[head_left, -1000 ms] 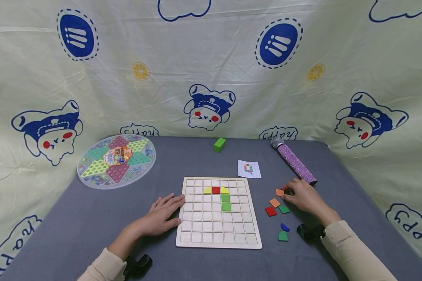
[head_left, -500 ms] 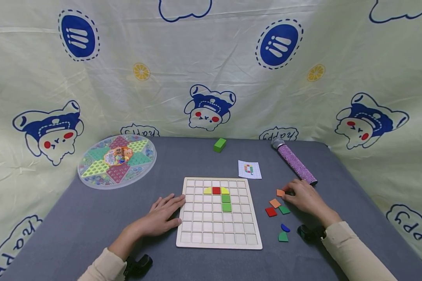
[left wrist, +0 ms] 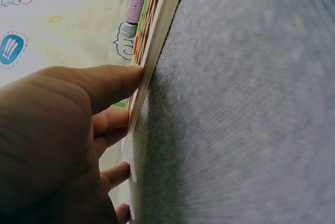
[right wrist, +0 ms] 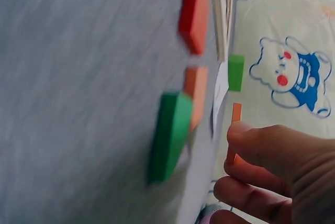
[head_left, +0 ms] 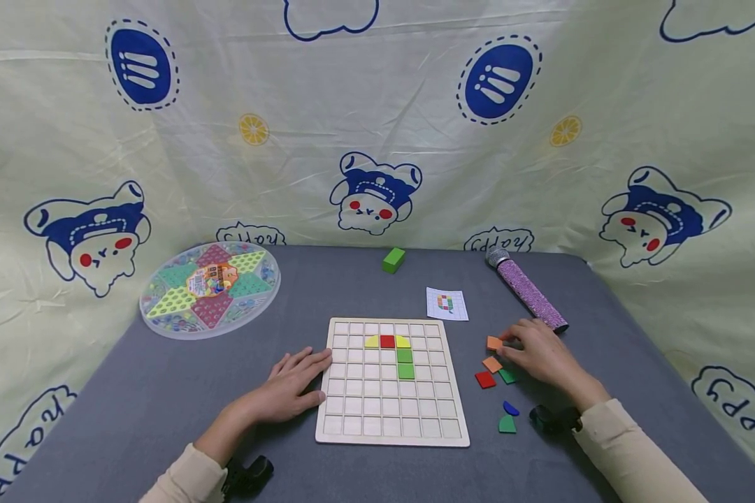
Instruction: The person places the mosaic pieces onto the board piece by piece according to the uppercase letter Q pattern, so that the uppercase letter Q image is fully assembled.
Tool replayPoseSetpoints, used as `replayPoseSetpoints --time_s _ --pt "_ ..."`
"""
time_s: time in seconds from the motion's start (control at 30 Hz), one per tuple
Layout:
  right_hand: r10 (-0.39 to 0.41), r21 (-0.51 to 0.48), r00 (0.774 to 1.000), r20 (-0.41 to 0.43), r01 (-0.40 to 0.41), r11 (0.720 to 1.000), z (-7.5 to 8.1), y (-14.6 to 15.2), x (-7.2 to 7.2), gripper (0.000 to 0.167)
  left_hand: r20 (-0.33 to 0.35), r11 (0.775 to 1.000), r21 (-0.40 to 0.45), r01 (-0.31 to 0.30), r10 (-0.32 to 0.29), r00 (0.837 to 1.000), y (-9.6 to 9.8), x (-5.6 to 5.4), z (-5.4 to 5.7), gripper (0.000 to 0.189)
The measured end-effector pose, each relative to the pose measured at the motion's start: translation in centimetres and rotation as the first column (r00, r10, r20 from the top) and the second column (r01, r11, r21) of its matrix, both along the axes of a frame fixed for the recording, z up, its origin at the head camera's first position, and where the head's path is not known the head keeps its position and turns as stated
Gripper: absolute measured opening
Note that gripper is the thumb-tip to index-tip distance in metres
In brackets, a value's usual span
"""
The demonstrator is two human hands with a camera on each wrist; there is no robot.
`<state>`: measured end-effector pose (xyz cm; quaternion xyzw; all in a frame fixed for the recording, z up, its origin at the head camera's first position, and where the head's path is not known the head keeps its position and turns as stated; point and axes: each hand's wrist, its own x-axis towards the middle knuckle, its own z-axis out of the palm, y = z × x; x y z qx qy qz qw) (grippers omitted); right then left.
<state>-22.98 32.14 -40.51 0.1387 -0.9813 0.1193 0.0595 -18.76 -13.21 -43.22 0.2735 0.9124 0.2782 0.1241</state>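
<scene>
My right hand (head_left: 537,353) pinches an orange square tile (right wrist: 237,110) between thumb and fingers, right of the board. Around it lie a second orange tile (head_left: 492,365), a red tile (head_left: 485,380), a green tile (head_left: 507,376) partly behind the hand, a blue tile (head_left: 510,408) and another green tile (head_left: 507,424). My left hand (head_left: 289,384) lies with fingers spread, its thumb (left wrist: 118,82) and a fingertip touching the left edge of the wooden grid board (head_left: 365,405). On the board sit yellow pieces (head_left: 371,341), a red square (head_left: 386,341) and green squares (head_left: 405,371).
Beyond the board lies a small pattern card (head_left: 447,304). A green block (head_left: 393,260) stands near the table's far edge. At the back right rests a glittery purple microphone (head_left: 528,290); a round star-patterned game board (head_left: 210,290) is at the back left.
My right hand has drawn the orange tile slightly to the left, up off its earlier spot. The left hand and the board have stayed in place.
</scene>
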Motion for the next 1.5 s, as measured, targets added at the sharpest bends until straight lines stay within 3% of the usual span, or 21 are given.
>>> replayPoseSetpoints --time_s 0.37,0.67,1.17,1.5 --pt "0.083 -0.001 0.995 -0.064 -0.083 0.997 1.4 -4.5 1.2 0.020 -0.003 1.000 0.000 0.018 -0.018 1.000 -0.1 0.1 0.1 0.062" --pt "0.187 0.031 0.977 -0.103 -0.185 0.982 1.4 -8.7 1.5 0.022 -0.007 1.000 0.000 0.013 -0.013 1.000 0.0 0.1 0.3 0.061" --pt "0.364 0.069 0.923 -0.129 -0.357 0.931 1.0 -15.0 0.4 0.020 -0.024 1.000 0.015 0.023 -0.022 0.999 -0.1 0.1 0.2 0.061" --pt "0.380 0.099 0.920 -0.099 -0.371 0.923 0.3 -17.4 -0.6 0.018 -0.007 1.000 0.011 0.019 -0.019 1.000 -0.1 0.2 0.3 0.061"
